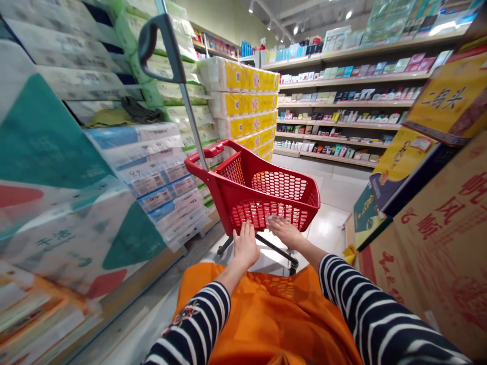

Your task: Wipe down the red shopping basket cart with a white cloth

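A red shopping basket cart [220, 200] on wheels stands sideways before me, its long grey handle [178, 56] rising at the left. The basket has a honeycomb mesh and looks empty where I can see inside. My left hand [246, 247] lies against or just in front of its near side, fingers stretched out and holding nothing. To the right of it, my right hand [284, 232] reaches to the same mesh side with fingers extended and nothing gripped. I cannot tell how firmly either hand touches the basket. Orange cloth [266, 314] covers my lap below.
Stacked tissue packs [152, 167] line the left, with yellow-and-white packs [243, 101] behind the cart. Shelves of boxes and bottles [350, 104] span the back. Cardboard cartons [437, 243] crowd the right side. Pale floor [331, 223] shows between the cart and cartons.
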### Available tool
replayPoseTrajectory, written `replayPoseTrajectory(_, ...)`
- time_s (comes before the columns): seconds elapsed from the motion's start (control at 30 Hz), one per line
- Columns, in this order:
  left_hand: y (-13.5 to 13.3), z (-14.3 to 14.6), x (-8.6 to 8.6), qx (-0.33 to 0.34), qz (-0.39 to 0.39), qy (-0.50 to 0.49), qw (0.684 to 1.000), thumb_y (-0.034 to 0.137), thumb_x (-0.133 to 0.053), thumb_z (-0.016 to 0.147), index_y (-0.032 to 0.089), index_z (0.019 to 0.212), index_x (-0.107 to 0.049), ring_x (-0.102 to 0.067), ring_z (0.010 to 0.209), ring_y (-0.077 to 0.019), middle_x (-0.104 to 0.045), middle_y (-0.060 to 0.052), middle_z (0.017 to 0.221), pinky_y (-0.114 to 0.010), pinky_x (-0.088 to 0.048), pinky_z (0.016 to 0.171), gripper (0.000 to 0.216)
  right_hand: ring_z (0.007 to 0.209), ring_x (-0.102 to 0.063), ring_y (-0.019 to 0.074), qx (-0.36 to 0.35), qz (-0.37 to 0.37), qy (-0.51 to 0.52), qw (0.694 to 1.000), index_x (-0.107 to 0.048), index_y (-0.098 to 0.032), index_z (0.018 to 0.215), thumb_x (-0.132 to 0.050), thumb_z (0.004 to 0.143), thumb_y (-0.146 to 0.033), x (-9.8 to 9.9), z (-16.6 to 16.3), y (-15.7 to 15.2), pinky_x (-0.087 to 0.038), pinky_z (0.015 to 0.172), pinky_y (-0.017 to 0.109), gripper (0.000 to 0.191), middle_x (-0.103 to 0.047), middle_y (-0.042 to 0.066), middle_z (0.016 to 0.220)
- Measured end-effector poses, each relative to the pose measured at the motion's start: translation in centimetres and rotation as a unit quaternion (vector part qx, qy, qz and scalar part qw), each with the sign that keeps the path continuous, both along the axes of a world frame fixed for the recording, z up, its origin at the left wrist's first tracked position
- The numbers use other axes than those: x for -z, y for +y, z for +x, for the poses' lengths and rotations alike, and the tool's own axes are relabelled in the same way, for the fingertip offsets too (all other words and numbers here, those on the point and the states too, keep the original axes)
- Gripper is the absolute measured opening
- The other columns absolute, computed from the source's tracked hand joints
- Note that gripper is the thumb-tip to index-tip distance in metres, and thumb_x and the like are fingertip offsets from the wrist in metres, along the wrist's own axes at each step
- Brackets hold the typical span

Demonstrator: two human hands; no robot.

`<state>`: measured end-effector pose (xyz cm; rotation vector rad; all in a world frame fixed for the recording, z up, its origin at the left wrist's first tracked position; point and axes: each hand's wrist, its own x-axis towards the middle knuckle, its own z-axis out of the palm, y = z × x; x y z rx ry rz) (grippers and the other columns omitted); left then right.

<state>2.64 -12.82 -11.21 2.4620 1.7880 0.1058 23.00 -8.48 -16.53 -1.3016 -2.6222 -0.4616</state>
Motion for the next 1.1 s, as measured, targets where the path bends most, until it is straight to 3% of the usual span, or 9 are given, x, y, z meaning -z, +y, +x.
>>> replayPoseTrajectory(0.07, 0.2, -0.2, -0.1, -0.007, -0.001, -0.003, 1.000, 0.023, -0.047, 0.074, 0.008, 0.142, -0.025, -0.014, 0.142, -0.0243, -0.016, -0.014, 0.154, -0.054, -0.015, 0.113, 0.073, 0.132, -0.037, 0.0243, -0.027, 0.024, 0.008, 0.999, -0.052, -0.017, 0.128, -0.042, 0.091, -0.013, -1.0, -0.8, 0.1, -0.034, 0.107, 0.046, 0.039, -0.049, 0.011, 0.137)
replayPoseTrajectory(0.27, 1.1, -0.8, -1.4, -0.022, 0.007, -0.003, 1.000, 0.020, -0.045, 0.074, 0.010, 0.143, -0.025, -0.013, 0.142, -0.0239, -0.013, -0.012, 0.155, -0.053, -0.014, 0.113, 0.072, 0.134, -0.033, 0.0277, -0.062, 0.106, 0.012, 0.992, -0.051, -0.014, 0.130, -0.039, 0.090, -0.008, -6.6, -3.2, 3.7, -0.029, 0.110, 0.049, 0.042, -0.045, 0.012, 0.140)
replayPoseTrajectory(0.33, 1.4, -1.2, -1.6, -0.020, 0.022, -0.001, 1.000, 0.022, -0.046, 0.075, 0.010, 0.143, -0.025, -0.012, 0.142, -0.0242, -0.013, -0.012, 0.155, -0.053, -0.013, 0.113, 0.073, 0.132, -0.036, 0.0274, -0.060, 0.096, 0.007, 0.993, -0.052, -0.014, 0.129, -0.040, 0.089, -0.008, -6.3, -3.3, 4.1, -0.031, 0.109, 0.049, 0.043, -0.047, 0.013, 0.138)
replayPoseTrajectory(0.5, 1.8, -2.5, -1.6, -0.032, 0.034, 0.004, 0.999, 0.024, -0.048, 0.075, 0.010, 0.143, -0.025, -0.013, 0.142, -0.0261, -0.013, -0.013, 0.155, -0.054, -0.014, 0.113, 0.073, 0.129, -0.041, 0.0262, -0.031, 0.041, -0.006, 0.999, -0.049, -0.013, 0.132, -0.039, 0.089, -0.008, -2.2, -2.9, 2.3, -0.037, 0.105, 0.048, 0.044, -0.051, 0.015, 0.133)
replayPoseTrajectory(0.57, 2.0, -2.7, -1.6, -0.034, 0.030, 0.006, 0.999, 0.023, -0.048, 0.075, 0.009, 0.143, -0.025, -0.014, 0.142, -0.0267, -0.014, -0.013, 0.155, -0.054, -0.015, 0.113, 0.074, 0.128, -0.041, 0.0255, -0.039, 0.028, -0.014, 0.999, -0.051, -0.014, 0.130, -0.038, 0.089, -0.009, -1.9, -3.1, 2.0, -0.037, 0.104, 0.047, 0.043, -0.052, 0.015, 0.133)
replayPoseTrajectory(0.7, 2.3, -2.8, -1.7, -0.039, 0.033, 0.001, 0.999, 0.021, -0.047, 0.075, 0.009, 0.143, -0.024, -0.013, 0.142, -0.0260, -0.014, -0.013, 0.155, -0.054, -0.014, 0.113, 0.073, 0.133, -0.035, 0.0265, -0.089, 0.080, 0.011, 0.993, -0.052, -0.015, 0.129, -0.040, 0.089, -0.010, -5.3, -4.8, 3.8, -0.031, 0.109, 0.049, 0.042, -0.046, 0.014, 0.139)
replayPoseTrajectory(0.83, 2.4, -2.8, -2.1, -0.036, 0.043, -0.006, 0.998, 0.019, -0.044, 0.076, 0.009, 0.143, -0.025, -0.012, 0.142, -0.0245, -0.014, -0.012, 0.155, -0.053, -0.013, 0.113, 0.071, 0.135, -0.030, 0.0270, -0.089, 0.125, 0.051, 0.987, -0.051, -0.011, 0.129, -0.038, 0.090, -0.008, -8.6, -6.6, 6.5, -0.025, 0.112, 0.049, 0.042, -0.044, 0.014, 0.140)
replayPoseTrajectory(0.93, 2.4, -3.2, -2.2, -0.033, 0.038, -0.001, 0.999, 0.021, -0.045, 0.075, 0.009, 0.144, -0.023, -0.012, 0.142, -0.0255, -0.012, -0.012, 0.155, -0.053, -0.013, 0.113, 0.073, 0.132, -0.035, 0.0272, -0.076, 0.092, 0.036, 0.992, -0.053, -0.010, 0.127, -0.039, 0.089, -0.008, -7.2, -7.1, 6.4, -0.028, 0.111, 0.048, 0.040, -0.048, 0.016, 0.136)
replayPoseTrajectory(1.1, 2.4, -4.3, -1.3, -0.042, 0.034, -0.002, 0.999, 0.023, -0.046, 0.073, 0.009, 0.144, -0.024, -0.012, 0.142, -0.0260, -0.013, -0.012, 0.155, -0.054, -0.013, 0.113, 0.076, 0.127, -0.043, 0.0248, -0.032, 0.003, 0.009, 0.999, -0.051, -0.012, 0.129, -0.039, 0.090, -0.011, -2.0, -7.2, 3.9, -0.037, 0.105, 0.045, 0.041, -0.053, 0.017, 0.131)
